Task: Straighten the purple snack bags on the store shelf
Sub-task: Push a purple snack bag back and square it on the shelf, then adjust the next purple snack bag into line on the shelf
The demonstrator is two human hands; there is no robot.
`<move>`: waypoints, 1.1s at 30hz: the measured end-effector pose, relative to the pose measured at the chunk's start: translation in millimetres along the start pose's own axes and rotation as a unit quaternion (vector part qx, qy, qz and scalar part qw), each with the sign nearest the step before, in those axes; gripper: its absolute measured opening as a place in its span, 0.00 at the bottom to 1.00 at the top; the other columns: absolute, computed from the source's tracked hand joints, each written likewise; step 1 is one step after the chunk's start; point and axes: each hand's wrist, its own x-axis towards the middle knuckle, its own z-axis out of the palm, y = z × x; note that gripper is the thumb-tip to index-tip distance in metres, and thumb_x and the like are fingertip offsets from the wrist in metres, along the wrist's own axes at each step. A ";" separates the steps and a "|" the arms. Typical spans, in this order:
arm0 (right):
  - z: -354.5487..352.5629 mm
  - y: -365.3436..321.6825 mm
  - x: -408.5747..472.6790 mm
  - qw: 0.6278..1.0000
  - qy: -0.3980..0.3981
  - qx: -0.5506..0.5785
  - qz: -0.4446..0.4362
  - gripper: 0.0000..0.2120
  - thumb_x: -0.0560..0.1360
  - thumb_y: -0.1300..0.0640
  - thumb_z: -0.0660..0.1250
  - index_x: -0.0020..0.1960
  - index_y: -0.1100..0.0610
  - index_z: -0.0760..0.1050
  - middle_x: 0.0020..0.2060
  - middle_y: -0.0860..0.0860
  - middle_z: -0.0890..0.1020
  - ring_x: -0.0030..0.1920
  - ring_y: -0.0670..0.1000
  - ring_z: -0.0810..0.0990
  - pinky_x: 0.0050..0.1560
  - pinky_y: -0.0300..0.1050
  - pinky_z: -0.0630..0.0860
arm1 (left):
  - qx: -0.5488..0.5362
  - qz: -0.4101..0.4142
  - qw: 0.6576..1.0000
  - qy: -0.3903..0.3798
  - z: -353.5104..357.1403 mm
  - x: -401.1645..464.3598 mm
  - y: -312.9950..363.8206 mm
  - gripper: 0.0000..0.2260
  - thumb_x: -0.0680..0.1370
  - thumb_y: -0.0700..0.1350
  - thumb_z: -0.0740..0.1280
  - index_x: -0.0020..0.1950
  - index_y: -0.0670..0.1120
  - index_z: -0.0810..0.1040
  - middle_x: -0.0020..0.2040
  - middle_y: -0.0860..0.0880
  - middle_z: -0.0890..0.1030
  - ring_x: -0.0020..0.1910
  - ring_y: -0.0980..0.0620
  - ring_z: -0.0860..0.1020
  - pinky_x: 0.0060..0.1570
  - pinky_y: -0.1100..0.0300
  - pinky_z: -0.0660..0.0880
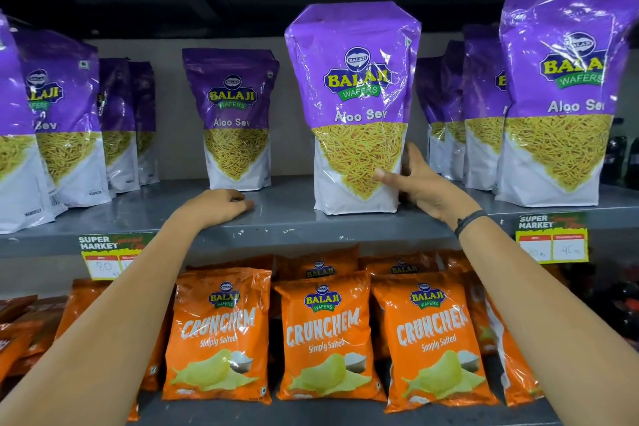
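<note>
Purple snack bag [356, 107] upright near the front edge of the grey metal shelf [276, 218], middle of the row, label facing out. Glossy crinkled film, purple on the upper half, white at the base, with a downward-pointing triangular window of thin yellow strands; top folded flat, body squarish and puffed. Right hand [420, 183] against the bag's lower right side, palm on the edge, thumb laid across the front over the white corner, other fingers behind and out of sight; loosely cupped around the corner, not lifting. Thin dark band on that wrist. Left hand [221, 202] palm-down on the bare shelf, well left of the held bag, fingers curled under, gripping nothing, just in front of a smaller-looking bag set farther back [235, 117]. More purple bags in a staggered cluster at the left [65, 114], one behind another, some angled. Another group at the right [560, 97], the front one large, close to the shelf edge and tilted slightly. Price tags [551, 239] with handwritten figures clipped to the shelf lip. Below, orange crisp bags [325, 339] leaning back in a row, shiny foil, pillow-shaped, overlapping at the sides.
</note>
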 end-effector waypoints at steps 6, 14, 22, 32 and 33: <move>30.3 -8.9 -22.8 0.942 0.241 -0.161 -0.169 0.43 0.68 0.36 0.67 0.76 0.50 0.54 0.75 0.50 0.61 0.74 0.46 0.59 0.74 0.50 0.59 | 0.002 0.003 1.000 0.009 -1.5 -1.7 0.9 0.21 0.76 0.59 0.57 0.63 0.51 0.75 0.66 0.43 0.75 0.62 0.43 0.72 0.60 0.52 0.69; 115.5 -36.2 -23.1 0.690 0.324 -0.470 -0.445 0.14 0.75 0.56 0.64 0.59 0.57 0.79 0.62 0.59 0.78 0.67 0.61 0.73 0.68 0.61 0.66 | 0.004 0.000 1.000 0.021 -27.7 -7.3 -44.4 0.19 0.78 0.55 0.58 0.64 0.48 0.75 0.67 0.41 0.75 0.65 0.41 0.72 0.67 0.49 0.67; 212.6 -48.3 53.4 0.899 0.105 -0.327 -0.271 0.20 0.73 0.59 0.66 0.65 0.61 0.73 0.62 0.61 0.75 0.68 0.61 0.70 0.68 0.51 0.65 | 0.037 -0.014 0.999 0.020 -45.0 -16.4 -113.7 0.19 0.79 0.54 0.56 0.61 0.44 0.76 0.65 0.39 0.76 0.63 0.41 0.73 0.61 0.53 0.67; 225.2 -9.4 161.2 0.985 0.038 -0.116 0.120 0.50 0.67 0.49 0.75 0.77 0.57 0.47 0.76 0.55 0.59 0.74 0.56 0.60 0.70 0.47 0.61 | 0.064 0.015 0.998 0.008 -40.2 -6.8 -121.9 0.20 0.79 0.54 0.54 0.64 0.46 0.74 0.68 0.40 0.73 0.64 0.41 0.71 0.59 0.54 0.67; 226.1 -8.3 165.8 0.984 0.007 -0.111 0.141 0.49 0.68 0.50 0.75 0.77 0.58 0.48 0.76 0.54 0.61 0.74 0.55 0.61 0.69 0.45 0.61 | 0.066 0.017 0.998 0.008 -39.8 -5.9 -122.8 0.20 0.79 0.54 0.54 0.64 0.46 0.74 0.68 0.40 0.73 0.64 0.41 0.70 0.58 0.54 0.67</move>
